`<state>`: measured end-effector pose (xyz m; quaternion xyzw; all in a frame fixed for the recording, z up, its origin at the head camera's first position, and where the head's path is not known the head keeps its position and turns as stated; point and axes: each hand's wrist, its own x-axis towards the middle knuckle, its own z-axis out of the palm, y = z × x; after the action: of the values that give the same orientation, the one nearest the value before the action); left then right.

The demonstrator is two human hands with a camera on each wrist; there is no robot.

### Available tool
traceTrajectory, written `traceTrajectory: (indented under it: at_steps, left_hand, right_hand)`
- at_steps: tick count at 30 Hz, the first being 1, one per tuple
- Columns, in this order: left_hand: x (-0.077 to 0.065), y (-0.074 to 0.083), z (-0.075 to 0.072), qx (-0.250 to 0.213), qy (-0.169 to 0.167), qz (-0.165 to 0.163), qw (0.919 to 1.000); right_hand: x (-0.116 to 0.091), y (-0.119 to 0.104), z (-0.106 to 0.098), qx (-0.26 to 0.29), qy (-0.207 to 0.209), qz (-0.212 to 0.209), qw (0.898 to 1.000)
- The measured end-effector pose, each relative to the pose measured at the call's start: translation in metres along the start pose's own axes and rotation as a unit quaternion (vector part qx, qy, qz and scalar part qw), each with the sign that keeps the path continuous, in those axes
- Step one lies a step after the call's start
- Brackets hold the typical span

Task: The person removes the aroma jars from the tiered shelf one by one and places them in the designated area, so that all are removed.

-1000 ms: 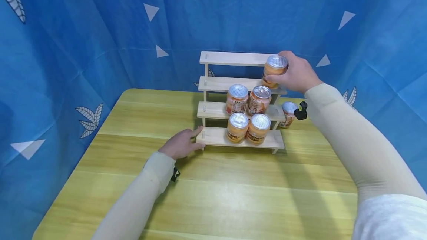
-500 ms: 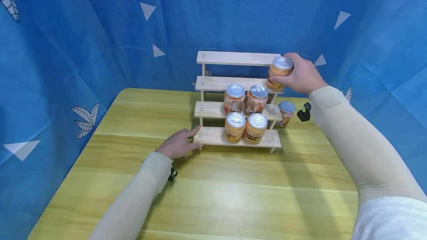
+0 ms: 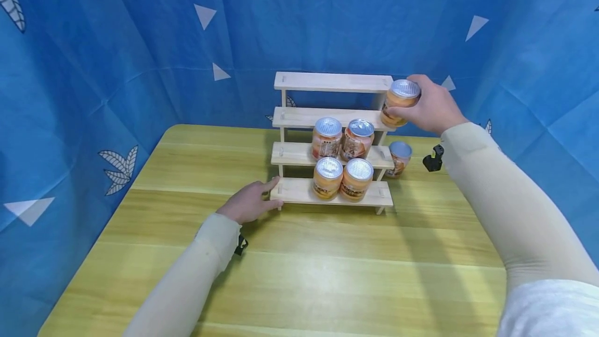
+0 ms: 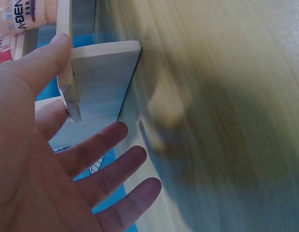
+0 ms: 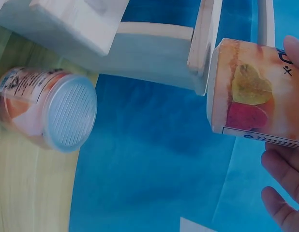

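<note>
My right hand [image 3: 432, 107] grips an orange-labelled can [image 3: 399, 104] with a silvery lid between thumb and fingers. That can is upright at the right end of the second-highest shelf, and in the right wrist view its base lies close beside the board's end. My left hand [image 3: 249, 202] pinches the left end of the lowest board of a stepped wooden rack [image 3: 290, 191] with thumb and index finger; its other fingers are spread in the left wrist view. Two orange cans [image 3: 356, 181] stand on the lowest shelf and two pinkish cans [image 3: 326, 139] on the one above.
Another can [image 3: 400, 157] stands on the wooden table [image 3: 299, 269], just right of the rack. The top shelf [image 3: 332, 81] is bare. Behind the table hangs a blue patterned curtain [image 3: 243, 25].
My right hand has moved right with its can, from over the second-highest shelf to that shelf's right end. The left hand stays at the lowest board; the view has shifted slightly.
</note>
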<state>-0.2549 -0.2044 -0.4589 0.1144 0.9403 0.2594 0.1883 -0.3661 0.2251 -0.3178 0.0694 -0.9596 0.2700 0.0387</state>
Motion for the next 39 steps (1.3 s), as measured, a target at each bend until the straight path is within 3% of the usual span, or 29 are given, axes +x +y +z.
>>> traceTrajectory:
  at_steps: [16, 24, 39]
  left_hand:
    - [0.0, 0.0, 0.0, -0.013, -0.009, -0.015, 0.9998]
    - [0.005, 0.0, 0.001, -0.01, -0.003, -0.005, 0.9999]
    - [0.006, 0.0, 0.001, -0.003, -0.005, -0.01, 0.9999]
  right_hand:
    - [-0.012, 0.023, -0.004, 0.0, 0.012, 0.005, 1.0]
    - [-0.019, 0.033, -0.007, -0.006, 0.03, 0.018, 0.999]
    - [-0.032, 0.066, -0.002, -0.006, 0.015, 0.041, 0.999]
